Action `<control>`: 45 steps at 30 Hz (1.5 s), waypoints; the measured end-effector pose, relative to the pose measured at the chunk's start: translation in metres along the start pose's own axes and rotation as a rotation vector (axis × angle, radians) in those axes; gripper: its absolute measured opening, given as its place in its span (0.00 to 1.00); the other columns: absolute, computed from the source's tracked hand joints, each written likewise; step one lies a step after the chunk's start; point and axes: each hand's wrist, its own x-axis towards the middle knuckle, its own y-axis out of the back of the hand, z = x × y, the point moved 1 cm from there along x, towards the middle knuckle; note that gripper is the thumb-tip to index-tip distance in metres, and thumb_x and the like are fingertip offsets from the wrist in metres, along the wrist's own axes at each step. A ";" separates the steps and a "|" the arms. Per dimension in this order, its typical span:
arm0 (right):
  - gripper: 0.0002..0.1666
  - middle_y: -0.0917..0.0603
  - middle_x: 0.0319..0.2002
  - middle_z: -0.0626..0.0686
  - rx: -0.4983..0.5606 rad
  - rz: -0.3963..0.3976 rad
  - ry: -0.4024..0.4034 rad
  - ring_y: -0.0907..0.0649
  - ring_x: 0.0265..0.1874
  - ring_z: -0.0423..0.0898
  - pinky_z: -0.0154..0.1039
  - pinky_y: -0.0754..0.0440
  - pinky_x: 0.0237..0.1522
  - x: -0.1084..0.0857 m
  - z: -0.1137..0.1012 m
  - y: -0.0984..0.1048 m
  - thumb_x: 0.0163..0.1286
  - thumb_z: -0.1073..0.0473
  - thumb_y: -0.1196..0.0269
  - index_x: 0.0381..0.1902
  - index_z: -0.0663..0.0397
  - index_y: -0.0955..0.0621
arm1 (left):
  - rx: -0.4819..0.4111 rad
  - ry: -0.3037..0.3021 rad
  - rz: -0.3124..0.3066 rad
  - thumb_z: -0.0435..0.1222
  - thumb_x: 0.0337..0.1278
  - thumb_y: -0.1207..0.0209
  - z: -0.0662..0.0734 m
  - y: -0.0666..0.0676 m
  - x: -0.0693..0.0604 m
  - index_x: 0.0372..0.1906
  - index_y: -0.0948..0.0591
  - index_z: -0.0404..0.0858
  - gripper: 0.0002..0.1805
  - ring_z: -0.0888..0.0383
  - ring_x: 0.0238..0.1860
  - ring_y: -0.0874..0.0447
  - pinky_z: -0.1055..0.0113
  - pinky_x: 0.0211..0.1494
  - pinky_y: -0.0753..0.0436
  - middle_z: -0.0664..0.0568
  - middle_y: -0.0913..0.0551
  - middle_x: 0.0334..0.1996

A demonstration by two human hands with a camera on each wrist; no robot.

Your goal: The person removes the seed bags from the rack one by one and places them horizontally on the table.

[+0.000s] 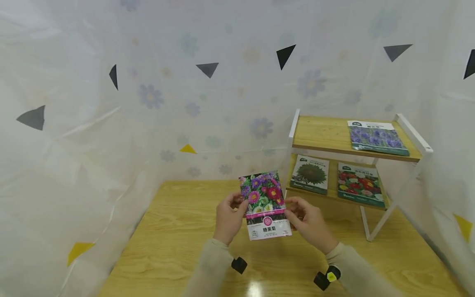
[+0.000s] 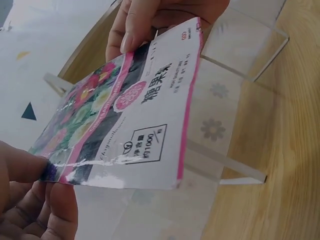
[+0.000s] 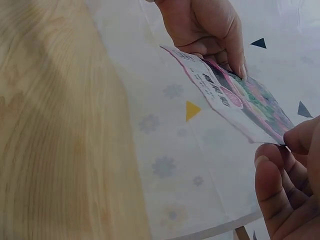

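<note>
A flower seed packet [image 1: 265, 206] is held up above the table, its printed front toward the head camera. Pink, purple and red blooms fill its upper part; a white label with a pink band is below. My left hand [image 1: 230, 216] pinches its left edge between thumb and fingers. On the opposite edge my right hand [image 1: 309, 220] pinches it the same way. Both wrist views show the seed packet [image 2: 115, 120] stretched between the two hands, tilted and slightly bent, with thumbs on the printed face.
At the right stands a two-tier wooden shelf [image 1: 319, 132] with a white frame. A purple-flower packet [image 1: 378, 138] lies on its top tier. The lower tier holds a packet with a green-brown flower head [image 1: 311, 174] and a red-flower packet [image 1: 360, 184]. A patterned white curtain [image 1: 230, 107] hangs behind the wooden table [image 1: 167, 231].
</note>
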 end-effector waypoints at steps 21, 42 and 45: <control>0.11 0.18 0.26 0.63 0.130 -0.335 -0.288 0.18 0.20 0.58 0.38 0.20 0.19 0.003 0.085 -0.089 0.71 0.61 0.40 0.46 0.61 0.26 | 0.279 0.252 -0.131 0.33 0.60 0.38 -0.070 0.057 -0.018 0.49 0.20 0.34 0.13 0.57 0.27 0.26 0.68 0.25 0.20 0.48 0.23 0.31; 0.49 0.20 0.16 0.45 -0.017 -0.387 -0.315 0.23 0.11 0.41 0.34 0.23 0.15 0.002 0.086 -0.173 0.60 0.63 0.35 0.74 0.61 0.46 | 0.647 0.322 -0.169 0.38 0.58 0.36 -0.104 0.106 -0.027 0.51 0.21 0.30 0.19 0.58 0.23 0.30 0.66 0.23 0.30 0.52 0.26 0.24; 0.53 0.21 0.16 0.43 -0.040 -0.420 -0.315 0.23 0.11 0.38 0.33 0.24 0.15 -0.001 0.081 -0.182 0.59 0.63 0.33 0.75 0.62 0.49 | 0.677 0.336 -0.177 0.36 0.57 0.35 -0.111 0.113 -0.029 0.51 0.21 0.29 0.19 0.59 0.24 0.29 0.66 0.24 0.29 0.52 0.25 0.24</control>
